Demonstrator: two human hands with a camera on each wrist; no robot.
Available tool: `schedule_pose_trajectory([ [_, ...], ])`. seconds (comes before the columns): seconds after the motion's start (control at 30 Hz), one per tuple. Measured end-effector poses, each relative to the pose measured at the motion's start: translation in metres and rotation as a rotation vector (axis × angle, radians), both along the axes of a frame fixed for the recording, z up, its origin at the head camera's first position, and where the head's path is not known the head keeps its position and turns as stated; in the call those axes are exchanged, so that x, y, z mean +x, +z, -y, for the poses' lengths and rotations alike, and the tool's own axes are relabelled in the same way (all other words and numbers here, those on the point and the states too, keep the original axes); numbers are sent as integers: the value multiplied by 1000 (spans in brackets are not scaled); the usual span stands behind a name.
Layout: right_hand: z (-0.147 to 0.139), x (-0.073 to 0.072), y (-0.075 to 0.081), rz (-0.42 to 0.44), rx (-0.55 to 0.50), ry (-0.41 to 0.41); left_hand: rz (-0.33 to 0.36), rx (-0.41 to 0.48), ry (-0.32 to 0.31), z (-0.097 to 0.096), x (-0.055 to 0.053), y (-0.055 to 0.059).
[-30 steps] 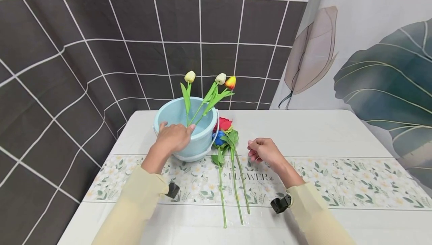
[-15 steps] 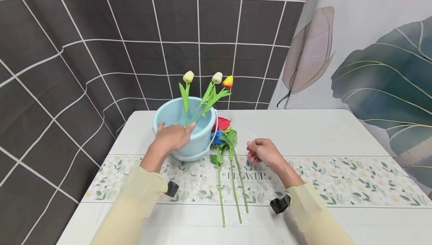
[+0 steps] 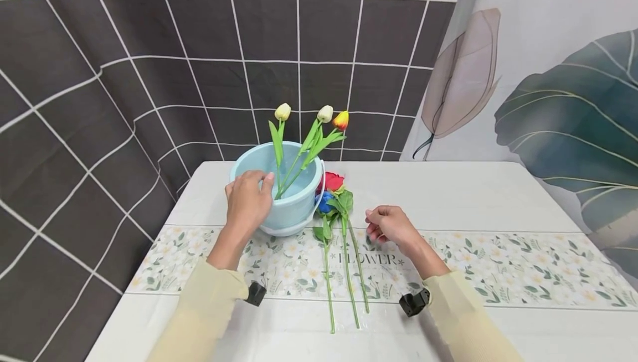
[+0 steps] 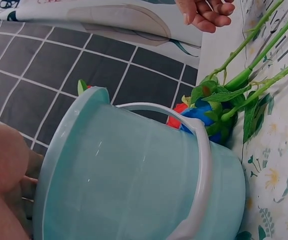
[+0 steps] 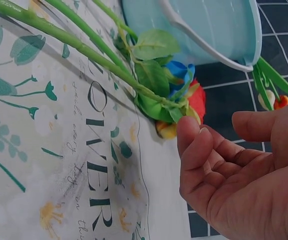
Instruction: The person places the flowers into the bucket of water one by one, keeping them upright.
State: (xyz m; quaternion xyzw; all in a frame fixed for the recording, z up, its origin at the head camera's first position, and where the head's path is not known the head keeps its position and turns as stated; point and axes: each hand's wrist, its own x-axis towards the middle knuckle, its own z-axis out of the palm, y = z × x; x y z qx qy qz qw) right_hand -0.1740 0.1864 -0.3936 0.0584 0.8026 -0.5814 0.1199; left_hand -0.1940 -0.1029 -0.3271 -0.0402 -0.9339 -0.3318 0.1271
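My left hand (image 3: 249, 198) is over the near left rim of a light blue bucket (image 3: 294, 212), its thumb apart from the fingers. In the left wrist view the fingertips are hidden behind the rim. Two white tulips (image 3: 282, 112) and an orange-yellow tulip (image 3: 341, 120) lean in the bucket with their stems inside, close to that thumb. Right of the bucket lie three long-stemmed roses: a red rose (image 3: 331, 181), a blue rose (image 3: 325, 202) and a yellow rose (image 5: 167, 129). Near their stems my right hand (image 3: 391, 225) hangs loosely curled and holds nothing.
A white table (image 3: 448, 196) carries a floral-printed band (image 3: 503, 265) with lettering. The bucket's white handle (image 3: 321, 196) hangs down on its right side, against the rose heads. Behind stand a dark grid-patterned cloth (image 3: 269, 30) and a leaf-printed curtain (image 3: 528, 8).
My left hand has turned more upright and drawn slightly left, its thumb moving away from the tulip stems. The stem bottoms have shifted a little inside the bucket. The right hand has stayed put.
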Motion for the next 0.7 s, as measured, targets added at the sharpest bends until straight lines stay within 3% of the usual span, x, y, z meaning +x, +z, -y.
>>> schedule_pose_trajectory([
  [0.43,2,3,1,7,5,6,-87,66,115,5,6,-5],
  [0.7,4,4,3,20,-10,-5,-27,193,192,10,9,-7],
])
